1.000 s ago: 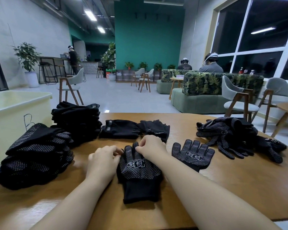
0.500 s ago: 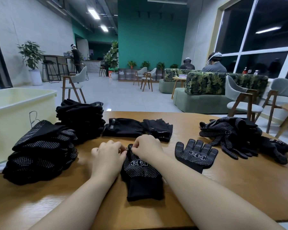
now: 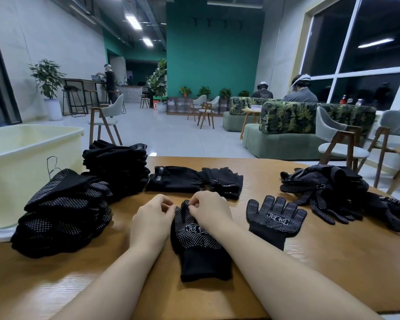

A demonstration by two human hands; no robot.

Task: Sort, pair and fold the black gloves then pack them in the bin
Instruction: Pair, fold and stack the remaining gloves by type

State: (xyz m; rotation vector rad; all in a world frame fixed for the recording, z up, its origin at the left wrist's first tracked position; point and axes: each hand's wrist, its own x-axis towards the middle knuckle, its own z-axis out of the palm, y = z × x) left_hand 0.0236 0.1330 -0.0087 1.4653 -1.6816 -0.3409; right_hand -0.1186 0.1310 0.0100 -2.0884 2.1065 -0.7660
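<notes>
Both your hands are on the dotted glove (image 3: 195,236) near the bench's (image 3: 333,262) front edge, middle. Left hand (image 3: 151,224) pinches the fingertip end from the left, right hand (image 3: 209,212) pinches it from the right. Fingers are curled tight on fabric, a narrow grip, nothing else held. The cuff points at you, logo up.

Looks like you're at the fold: fingertip end coming back toward the cuff.

How to do it clean:
- Take all glove fingers in the pinch, not just the middle ones. I can't tell if the outer ones are caught.
- This looks like a stacked pair, but I can't confirm a second layer. Check that the edges line up before folding.
- Lift only enough to clear the palm, then lay the tips down on the cuff. Cuff stays put on the bench.
- Dots grip each other, so place, don't slide.
- Press flat once along the crease.

Around you:
- Single glove (image 3: 276,219) lies flat, palm up, just right of your right forearm, unpaired.
- Loose pile (image 3: 333,192) sits by the right edge, still to sort.
- Plain pair (image 3: 194,180) lies past your hands, toward the far edge.
- Dotted stack (image 3: 62,213) sits at the left edge, with the plain stack (image 3: 118,167) behind it.
- Bin (image 3: 21,162) is at the far left corner, touching or just behind the dotted stack. None of the stacks are packed yet.
</notes>
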